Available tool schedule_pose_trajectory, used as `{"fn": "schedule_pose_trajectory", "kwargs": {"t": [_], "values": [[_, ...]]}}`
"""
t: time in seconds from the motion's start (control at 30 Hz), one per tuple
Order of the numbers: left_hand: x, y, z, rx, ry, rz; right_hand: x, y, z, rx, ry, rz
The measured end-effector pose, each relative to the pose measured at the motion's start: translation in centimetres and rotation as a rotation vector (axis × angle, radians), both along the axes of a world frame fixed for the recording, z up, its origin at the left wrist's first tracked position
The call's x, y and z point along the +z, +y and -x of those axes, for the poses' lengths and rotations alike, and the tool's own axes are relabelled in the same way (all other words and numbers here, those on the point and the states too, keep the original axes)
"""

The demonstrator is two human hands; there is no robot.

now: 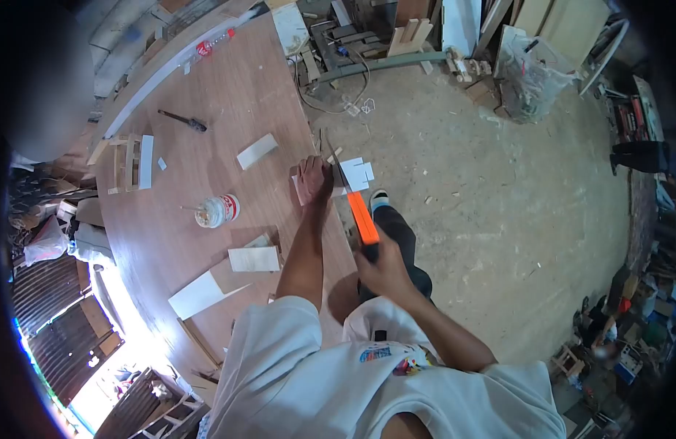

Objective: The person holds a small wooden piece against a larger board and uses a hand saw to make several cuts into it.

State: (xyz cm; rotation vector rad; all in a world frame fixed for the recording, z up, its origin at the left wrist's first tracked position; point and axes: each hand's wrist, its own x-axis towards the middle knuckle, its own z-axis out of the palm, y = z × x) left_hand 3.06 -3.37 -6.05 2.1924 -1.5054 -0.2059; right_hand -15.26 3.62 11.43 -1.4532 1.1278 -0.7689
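Observation:
My right hand point(385, 265) is wrapped round the black end of the handle of a handsaw point(362, 218) with an orange grip. Its thin blade points away from me, alongside a white board point(358, 174) that juts past the table's edge. Whether the teeth touch the board cannot be made out. My left hand point(314, 179) presses down on the same board at the edge, its fingers curled and partly hidden. On the table near that hand lies a small white block point(257, 151).
The wooden table point(228, 95) carries a white tub point(217, 211), a dark-handled tool point(184, 121), a small wooden frame point(131, 164), white offcuts point(254, 259) and a plastic bottle point(216, 43). Scrap wood and a plastic bag point(532, 77) stand beyond the concrete floor point(484, 219).

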Motion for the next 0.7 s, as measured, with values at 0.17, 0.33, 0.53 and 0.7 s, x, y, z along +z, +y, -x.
{"fn": "schedule_pose_trajectory", "kwargs": {"t": [0.17, 0.33, 0.53, 0.7], "values": [[-0.5, -0.8, -0.6, 0.002, -0.054, 0.012, -5.4, -5.1, -4.1, 0.104, 0.12, -0.144], [-1.6, 2.3, 0.7, 0.004, -0.205, 0.165, 4.2, -0.7, 0.0, 0.093, 0.063, -0.202], [0.0, 0.1, -0.2, -0.018, -0.045, 0.054, -5.2, -3.2, -2.1, 0.108, 0.053, -0.128], [-0.1, -0.1, -0.2, 0.021, -0.074, -0.001, -2.3, -3.4, -1.8, 0.089, 0.126, -0.14]]}}
